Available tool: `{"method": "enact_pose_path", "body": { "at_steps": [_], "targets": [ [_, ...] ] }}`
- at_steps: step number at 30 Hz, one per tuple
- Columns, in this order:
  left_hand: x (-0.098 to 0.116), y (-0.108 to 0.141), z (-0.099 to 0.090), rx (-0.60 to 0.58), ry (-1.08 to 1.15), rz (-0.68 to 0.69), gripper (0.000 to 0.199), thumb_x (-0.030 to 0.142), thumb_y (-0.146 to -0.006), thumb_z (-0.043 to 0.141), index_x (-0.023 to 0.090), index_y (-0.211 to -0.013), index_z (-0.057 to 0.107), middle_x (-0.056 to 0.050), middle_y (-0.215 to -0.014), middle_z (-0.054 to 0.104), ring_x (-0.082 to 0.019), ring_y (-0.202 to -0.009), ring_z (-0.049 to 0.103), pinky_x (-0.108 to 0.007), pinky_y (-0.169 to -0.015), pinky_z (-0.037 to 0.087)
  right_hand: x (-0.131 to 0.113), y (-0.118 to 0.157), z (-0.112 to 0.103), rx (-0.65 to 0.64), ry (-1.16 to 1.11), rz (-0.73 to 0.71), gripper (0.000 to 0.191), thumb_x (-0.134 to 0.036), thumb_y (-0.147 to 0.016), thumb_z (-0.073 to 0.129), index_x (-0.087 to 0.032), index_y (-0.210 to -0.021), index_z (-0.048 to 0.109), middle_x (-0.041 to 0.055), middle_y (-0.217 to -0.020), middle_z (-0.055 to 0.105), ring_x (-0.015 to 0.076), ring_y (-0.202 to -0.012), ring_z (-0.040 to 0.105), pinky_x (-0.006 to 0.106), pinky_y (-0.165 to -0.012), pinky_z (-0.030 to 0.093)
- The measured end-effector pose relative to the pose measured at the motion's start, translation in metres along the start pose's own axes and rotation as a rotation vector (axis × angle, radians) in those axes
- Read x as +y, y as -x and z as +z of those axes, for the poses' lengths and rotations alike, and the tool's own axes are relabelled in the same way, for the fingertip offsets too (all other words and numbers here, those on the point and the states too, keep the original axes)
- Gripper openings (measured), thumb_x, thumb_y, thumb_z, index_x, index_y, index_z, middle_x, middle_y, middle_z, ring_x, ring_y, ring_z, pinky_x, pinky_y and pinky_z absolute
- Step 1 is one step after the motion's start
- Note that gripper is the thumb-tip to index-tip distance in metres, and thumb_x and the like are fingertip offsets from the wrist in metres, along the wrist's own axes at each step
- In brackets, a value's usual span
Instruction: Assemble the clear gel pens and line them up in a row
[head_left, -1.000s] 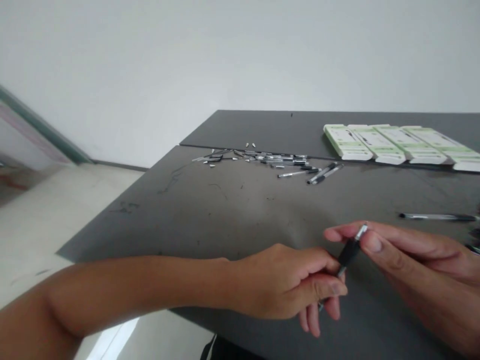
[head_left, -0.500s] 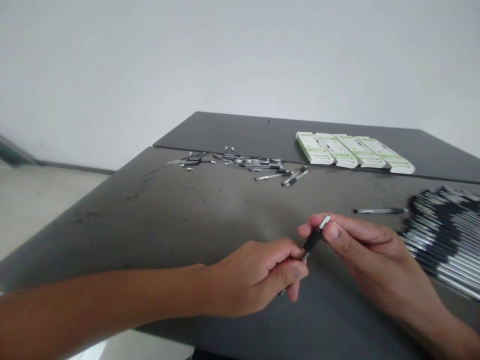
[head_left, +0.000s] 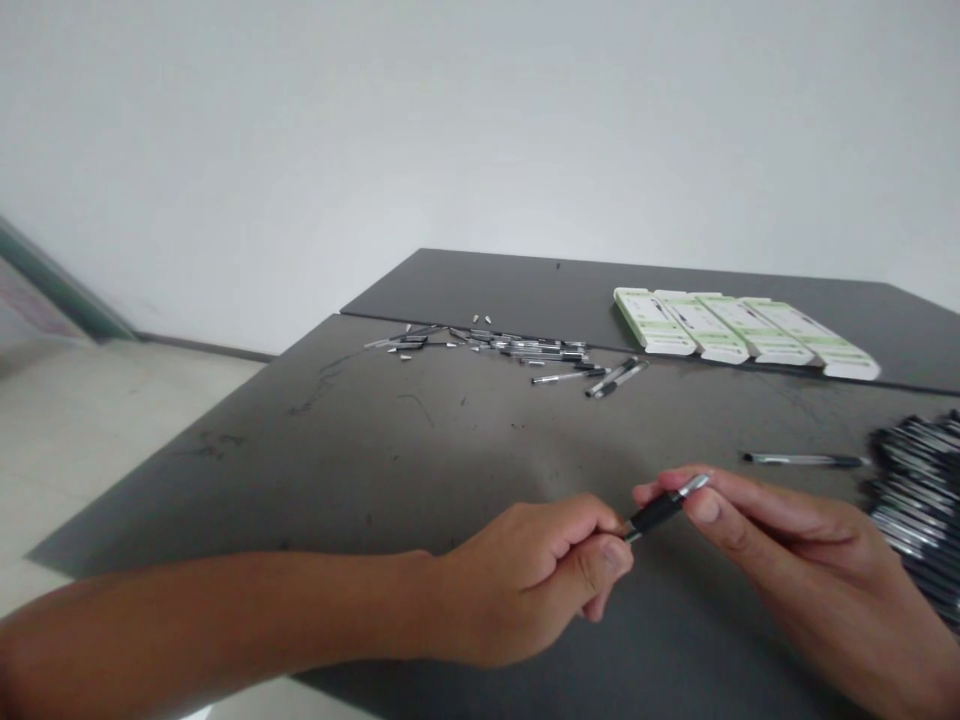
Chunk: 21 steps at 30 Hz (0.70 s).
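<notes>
A pen [head_left: 657,512] with a black grip and a silver tip is held between my two hands above the dark table [head_left: 360,440]. Its barrel is wrapped in the closed fingers of my left hand [head_left: 547,580], which hide most of it. The thumb and fingers of my right hand [head_left: 795,550] pinch the silver tip, which points up and to the right. One loose pen [head_left: 806,460] lies on the table just beyond my right hand.
At the right edge lies a large pile of pens [head_left: 919,500]. Pens and pen parts [head_left: 517,345] are scattered near the table seam. Several flat white-green boxes [head_left: 712,325] lie side by side at the back right. A pale wall [head_left: 450,120] stands behind.
The view has shifted, so the table items sit lower and further right. The pen has tilted closer to level. Both hands keep their hold on it.
</notes>
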<state>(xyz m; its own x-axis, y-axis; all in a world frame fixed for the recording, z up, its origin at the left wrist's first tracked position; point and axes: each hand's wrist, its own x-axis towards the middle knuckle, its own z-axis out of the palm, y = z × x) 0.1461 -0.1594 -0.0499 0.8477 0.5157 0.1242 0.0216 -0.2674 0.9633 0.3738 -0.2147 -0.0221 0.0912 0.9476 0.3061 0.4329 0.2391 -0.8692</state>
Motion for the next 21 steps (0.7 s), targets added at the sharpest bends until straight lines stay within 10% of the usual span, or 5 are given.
{"method": "enact_pose_path", "body": {
  "at_steps": [6,11,16,21],
  "targets": [
    [0.003,0.004,-0.004,-0.011,-0.026,-0.029,0.037,0.055,-0.115,0.041,0.022,-0.103,0.050,0.004,-0.077,0.051,-0.013,-0.066,0.052,-0.026,-0.061,0.039,0.001,0.005,-0.003,-0.160,0.031,-0.025,0.014,-0.043,-0.087,0.087,-0.045,-0.101,0.090,0.0000,-0.096,0.088,0.0215,-0.082,0.086,0.019,-0.075,0.068],
    [0.003,0.004,-0.004,0.094,-0.067,0.046,0.044,0.056,-0.116,0.034,0.023,-0.089,0.043,0.005,-0.072,0.043,-0.012,-0.062,0.042,-0.028,-0.058,0.031,-0.004,-0.013,-0.020,-0.271,-0.001,-0.089,0.059,-0.071,-0.080,0.084,-0.053,-0.136,0.074,0.0002,-0.094,0.088,0.0211,-0.072,0.083,0.025,-0.065,0.068],
    [-0.001,0.003,-0.001,0.183,-0.017,0.098,0.042,0.054,-0.117,0.034,0.023,-0.090,0.044,0.005,-0.074,0.045,-0.011,-0.062,0.042,-0.030,-0.061,0.030,-0.014,-0.071,-0.025,-0.230,0.456,-0.096,0.036,-0.065,-0.093,0.073,-0.044,-0.120,0.086,0.0007,-0.106,0.088,0.0269,-0.087,0.084,0.035,-0.071,0.067],
    [-0.003,0.003,-0.002,0.266,0.090,0.109,0.043,0.055,-0.117,0.034,0.022,-0.091,0.044,0.006,-0.071,0.043,-0.011,-0.061,0.040,-0.030,-0.061,0.030,-0.019,-0.145,0.015,-0.291,0.896,-0.194,0.026,-0.050,-0.095,0.072,-0.036,-0.109,0.089,0.0009,-0.100,0.087,0.0219,-0.081,0.078,0.032,-0.072,0.056]
  ]
}}
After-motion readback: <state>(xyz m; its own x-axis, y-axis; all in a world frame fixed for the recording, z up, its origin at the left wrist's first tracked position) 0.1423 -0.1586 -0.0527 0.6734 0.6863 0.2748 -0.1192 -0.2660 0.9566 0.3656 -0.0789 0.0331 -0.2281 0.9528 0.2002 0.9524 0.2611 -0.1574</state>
